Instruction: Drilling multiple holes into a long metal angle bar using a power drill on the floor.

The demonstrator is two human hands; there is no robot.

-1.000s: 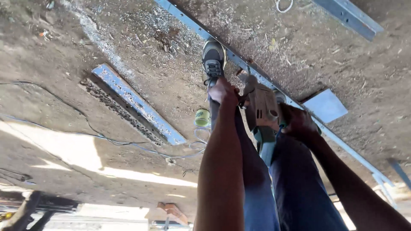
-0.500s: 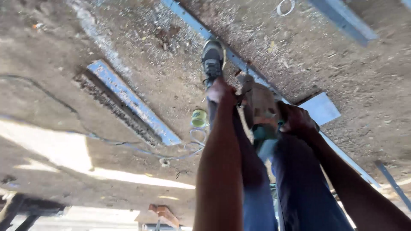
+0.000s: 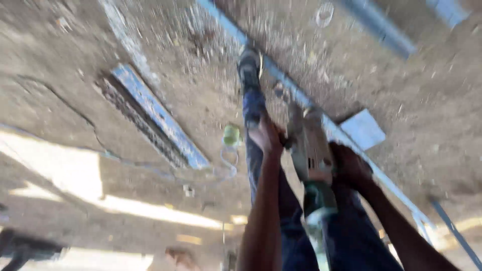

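Both my hands hold a grey-green power tool (image 3: pixel 311 150), an angle grinder by its shape. My left hand (image 3: pixel 268 136) grips the side handle on its left. My right hand (image 3: pixel 351 165) is closed around the tool's body on the right. The tool's head points at a long blue-grey metal bar (image 3: pixel 293 93) lying diagonally on the dirt ground. My foot in a dark shoe (image 3: pixel 249 65) rests at that bar, ahead of the tool. My legs in blue trousers (image 3: pixel 296 236) show between my arms. The frame is motion-blurred.
A second metal channel (image 3: pixel 158 120) lies to the left on the ground. A small green roll (image 3: pixel 232 134) and a thin cable (image 3: pixel 228 165) lie near my leg. A flat square metal plate (image 3: pixel 364 129) sits beside the bar. More metal lengths (image 3: pixel 376 25) lie far right.
The view has swung and blurred. Both hands and the tool now sit lower in the frame and further from the shoe. The grip on the tool is unchanged.
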